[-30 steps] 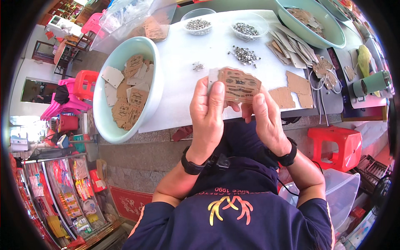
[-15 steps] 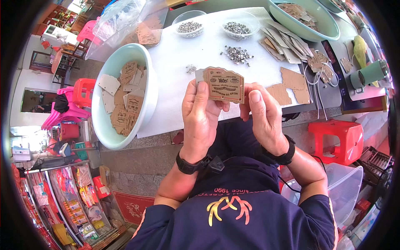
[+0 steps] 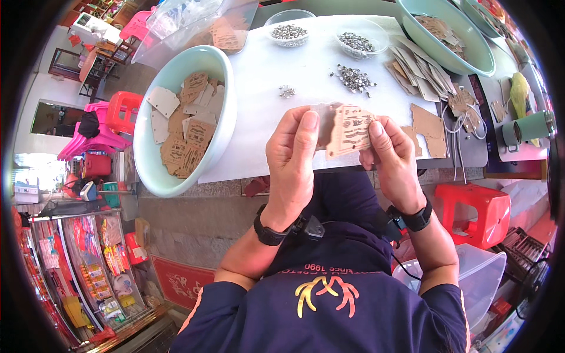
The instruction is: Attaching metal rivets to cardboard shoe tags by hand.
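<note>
Both hands hold up a small flat tan laser-cut wooden panel [image 3: 348, 130] with cut-out slots, just above the near edge of the white table [image 3: 276, 65]. My left hand [image 3: 291, 162] pinches its left side, where a pale translucent film shows. Along the panel's right edge sit the thumb and fingers of my right hand [image 3: 391, 159]. To the left, a pale green bowl [image 3: 147, 170] holds several similar wooden pieces [image 3: 185, 126].
Small metal fasteners [image 3: 355, 77] lie loose on the table and in two clear dishes [image 3: 289, 29]. More wooden pieces [image 3: 424, 76] are stacked at right beside a second green bowl [image 3: 471, 59]. A red stool [image 3: 474, 212] stands at right, and pink and red stools [image 3: 103, 126] at left.
The panel and both hands have shifted slightly; the panel now tilts toward the right hand, and the left thumb has lifted over its left edge.
</note>
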{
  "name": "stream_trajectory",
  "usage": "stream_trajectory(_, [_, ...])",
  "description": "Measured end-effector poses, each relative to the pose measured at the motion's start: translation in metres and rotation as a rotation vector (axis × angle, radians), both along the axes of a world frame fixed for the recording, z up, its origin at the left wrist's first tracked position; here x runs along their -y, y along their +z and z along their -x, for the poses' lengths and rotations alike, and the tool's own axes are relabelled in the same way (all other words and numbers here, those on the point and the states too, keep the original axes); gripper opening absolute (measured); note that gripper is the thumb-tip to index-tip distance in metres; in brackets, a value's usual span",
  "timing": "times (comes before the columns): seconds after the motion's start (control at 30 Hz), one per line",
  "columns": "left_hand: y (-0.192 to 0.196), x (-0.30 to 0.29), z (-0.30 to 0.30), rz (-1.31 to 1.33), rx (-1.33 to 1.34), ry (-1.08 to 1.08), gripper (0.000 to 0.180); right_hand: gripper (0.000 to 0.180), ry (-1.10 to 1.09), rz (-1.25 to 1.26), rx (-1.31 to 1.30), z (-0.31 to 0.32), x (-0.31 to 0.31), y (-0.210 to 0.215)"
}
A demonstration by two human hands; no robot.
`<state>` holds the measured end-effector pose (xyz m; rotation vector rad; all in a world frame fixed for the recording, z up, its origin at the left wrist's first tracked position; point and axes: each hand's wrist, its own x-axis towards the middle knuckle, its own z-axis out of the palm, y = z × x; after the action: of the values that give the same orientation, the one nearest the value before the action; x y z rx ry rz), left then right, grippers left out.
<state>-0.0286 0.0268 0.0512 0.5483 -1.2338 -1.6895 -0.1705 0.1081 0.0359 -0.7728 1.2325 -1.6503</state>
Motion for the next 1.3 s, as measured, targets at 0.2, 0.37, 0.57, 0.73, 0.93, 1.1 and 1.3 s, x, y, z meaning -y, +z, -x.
stream_trajectory(0.2, [0.016,-0.008,-0.002,0.023,-0.030,-0.093,0.026,0.026,0.296,0.130,0.588,0.001,-0.001,-0.001])
stream_trajectory(0.37, [0.014,-0.009,-0.003,0.110,0.048,0.003,0.025,0.026,0.249,0.127,0.477,0.001,0.001,-0.008])
stream_trajectory(0.57, [0.009,-0.005,-0.003,0.138,0.079,0.010,0.026,0.025,-0.052,-0.022,0.043,-0.008,0.000,0.007])
stream_trajectory(0.73, [0.005,-0.004,0.001,0.166,0.089,0.039,0.024,0.022,-0.124,-0.025,-0.100,-0.009,-0.004,0.006])
stream_trajectory(0.93, [0.005,-0.003,0.002,0.122,0.079,0.054,0.022,0.019,-0.176,0.062,-0.158,-0.013,-0.007,0.004])
stream_trajectory(1.1, [0.006,-0.004,0.003,0.143,0.099,0.075,0.020,0.020,-0.182,0.079,-0.169,-0.014,-0.010,0.000])
stream_trajectory(1.3, [0.007,-0.005,0.001,0.203,0.113,0.088,0.021,0.020,-0.151,0.066,-0.122,-0.015,-0.010,0.000])
